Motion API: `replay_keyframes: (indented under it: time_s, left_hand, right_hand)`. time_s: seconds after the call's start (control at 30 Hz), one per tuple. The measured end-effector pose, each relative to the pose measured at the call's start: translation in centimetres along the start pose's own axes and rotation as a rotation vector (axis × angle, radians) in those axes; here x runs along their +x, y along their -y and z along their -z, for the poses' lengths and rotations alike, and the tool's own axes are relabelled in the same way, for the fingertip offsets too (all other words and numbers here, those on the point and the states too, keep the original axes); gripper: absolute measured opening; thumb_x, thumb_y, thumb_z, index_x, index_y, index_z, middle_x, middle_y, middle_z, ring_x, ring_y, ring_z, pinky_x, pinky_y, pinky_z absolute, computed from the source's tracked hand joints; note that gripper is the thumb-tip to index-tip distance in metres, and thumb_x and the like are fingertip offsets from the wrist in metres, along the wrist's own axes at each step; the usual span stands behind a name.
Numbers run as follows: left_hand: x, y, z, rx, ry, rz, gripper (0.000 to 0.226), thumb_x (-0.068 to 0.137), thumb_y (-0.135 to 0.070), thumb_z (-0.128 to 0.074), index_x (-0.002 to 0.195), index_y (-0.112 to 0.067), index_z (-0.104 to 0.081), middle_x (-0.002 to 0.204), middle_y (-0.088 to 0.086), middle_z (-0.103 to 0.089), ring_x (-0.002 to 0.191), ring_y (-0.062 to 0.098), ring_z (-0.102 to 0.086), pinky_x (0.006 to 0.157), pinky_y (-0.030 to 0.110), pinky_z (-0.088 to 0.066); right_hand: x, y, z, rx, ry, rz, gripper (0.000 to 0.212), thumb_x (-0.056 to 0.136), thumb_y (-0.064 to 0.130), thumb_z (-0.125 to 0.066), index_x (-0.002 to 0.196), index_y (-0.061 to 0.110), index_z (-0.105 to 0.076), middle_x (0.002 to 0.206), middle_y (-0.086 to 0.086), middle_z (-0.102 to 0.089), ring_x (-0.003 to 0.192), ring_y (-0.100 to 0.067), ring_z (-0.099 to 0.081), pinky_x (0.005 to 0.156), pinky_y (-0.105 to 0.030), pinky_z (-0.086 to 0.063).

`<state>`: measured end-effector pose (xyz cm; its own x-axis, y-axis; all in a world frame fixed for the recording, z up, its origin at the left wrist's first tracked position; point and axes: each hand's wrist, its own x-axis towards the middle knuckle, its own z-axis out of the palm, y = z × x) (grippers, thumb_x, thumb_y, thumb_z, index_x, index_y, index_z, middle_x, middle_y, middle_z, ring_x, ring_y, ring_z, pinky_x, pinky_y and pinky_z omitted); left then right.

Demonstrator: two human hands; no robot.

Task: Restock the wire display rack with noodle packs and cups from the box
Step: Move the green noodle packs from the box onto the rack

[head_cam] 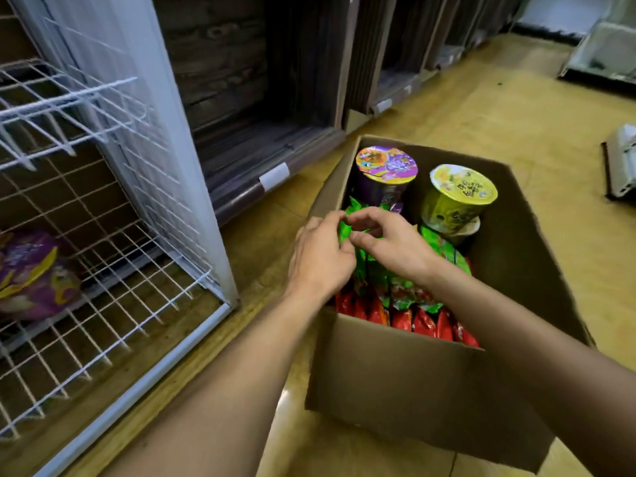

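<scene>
- Early days, I'd say. The only thing I can see on the rack [155, 371] is one purple pack [31, 277], on a low shelf at the left.
- The box [395, 373] sits on the floor just right of the rack and is pretty loaded.
- At its far end a purple cup [387, 170] and a yellow cup [461, 191] stand upright. Green packs [444, 249] are in the middle and a row of red packs [423, 321] is along the near wall.
- Both hands are in the box. The left hand [320, 256] has its fingers curled onto the top edge of the green packs, and the right hand [392, 246] is pinching the same edge between thumb and forefinger.
- Nothing's lifted out yet, so this grab is just getting going.
- Left to do, by my guess: all the green, all the red and both cups.
</scene>
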<state>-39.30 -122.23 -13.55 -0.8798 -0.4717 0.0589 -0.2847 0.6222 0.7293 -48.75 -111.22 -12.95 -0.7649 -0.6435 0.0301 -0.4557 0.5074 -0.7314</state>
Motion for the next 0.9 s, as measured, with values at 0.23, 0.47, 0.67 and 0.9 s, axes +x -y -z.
replay_keyframes:
  time_s: [0.23, 0.47, 0.67, 0.9]
  left_hand:
    - [0.7, -2.4, -2.7, 0.187, -0.017, -0.135, 0.047, 0.096, -0.02, -0.056, 0.142, -0.025, -0.053, 0.136, 0.005, -0.054, 0.137, 0.023, -0.04, 0.114, 0.038, -0.033]
    - [1.3, -4.4, -6.6, 0.257, 0.123, -0.142, 0.046, 0.093, -0.016, -0.054, 0.139, -0.019, -0.054, 0.133, 0.013, -0.057, 0.133, 0.03, -0.044, 0.112, 0.042, -0.037]
    - [1.8, -5.6, -9.6, 0.255, 0.261, -0.077, 0.049, 0.102, -0.036, -0.052, 0.148, -0.024, -0.044, 0.14, 0.019, -0.051, 0.135, 0.036, -0.044, 0.112, 0.039, -0.036]
    - [2.6, -5.9, -11.5, 0.257, 0.386, -0.055, 0.057, 0.1, -0.034, -0.056, 0.153, -0.027, -0.036, 0.149, 0.017, -0.043, 0.137, 0.035, -0.045, 0.114, 0.042, -0.038]
  right_hand:
    - [1.3, -3.2, 2.6, -0.004, 0.114, -0.066, 0.035, 0.094, 0.018, -0.064, 0.129, 0.02, -0.064, 0.114, -0.006, -0.069, 0.096, -0.016, -0.065, 0.091, -0.037, -0.054]
    - [0.5, -6.8, 4.9, -0.096, 0.242, -0.082, 0.033, 0.096, 0.016, -0.058, 0.128, 0.014, -0.065, 0.119, -0.01, -0.07, 0.106, -0.028, -0.066, 0.092, -0.04, -0.054]
    - [-1.0, -10.3, 7.4, -0.094, 0.243, -0.21, 0.034, 0.099, 0.029, -0.06, 0.13, 0.014, -0.063, 0.099, -0.01, -0.064, 0.08, -0.017, -0.054, 0.066, -0.029, -0.045]
    - [-1.8, -13.0, 8.3, -0.178, 0.291, -0.283, 0.048, 0.092, 0.022, -0.069, 0.138, 0.022, -0.058, 0.132, -0.009, -0.059, 0.107, -0.02, -0.061, 0.082, -0.024, -0.049]
